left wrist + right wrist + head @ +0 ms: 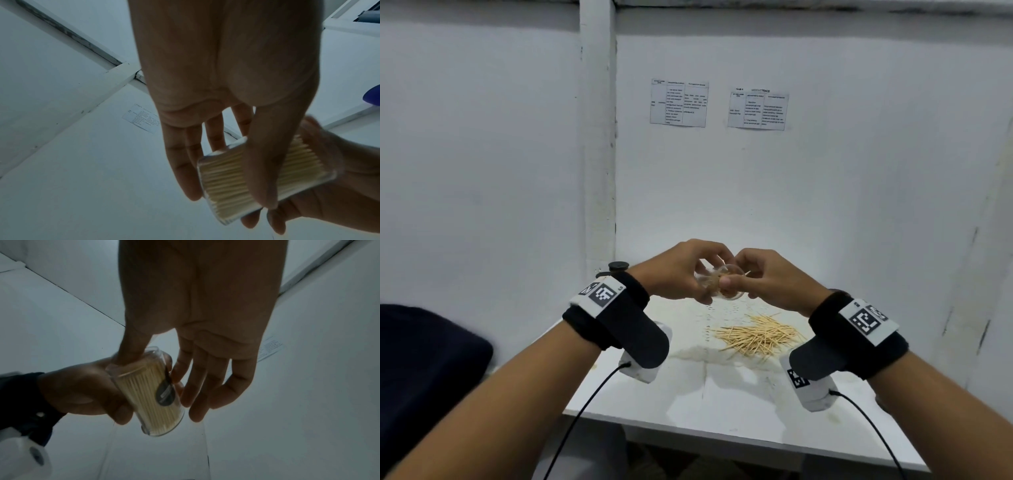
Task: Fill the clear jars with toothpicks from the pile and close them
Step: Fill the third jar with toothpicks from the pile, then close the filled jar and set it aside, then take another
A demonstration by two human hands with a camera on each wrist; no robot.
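I hold a clear jar [717, 286], packed with toothpicks, in both hands above the white table [722, 404]. My left hand [685, 274] grips its body, thumb across the front and fingers behind, as the left wrist view shows on the jar [222, 177]. My right hand [767, 279] pinches the jar's upper end; in the right wrist view its thumb [128, 352] presses there and its fingers lie along the jar [144, 395], which carries a dark round sticker [165, 394]. One toothpick tip sticks out by my right fingers. The loose toothpick pile [756, 334] lies on the table below.
A small black round object [618, 265] sits at the table's back left corner. White partition walls close the back and both sides, with two printed sheets [678, 102] taped up. A dark cushion [424, 359] lies left of the table. Cables hang from both wrists.
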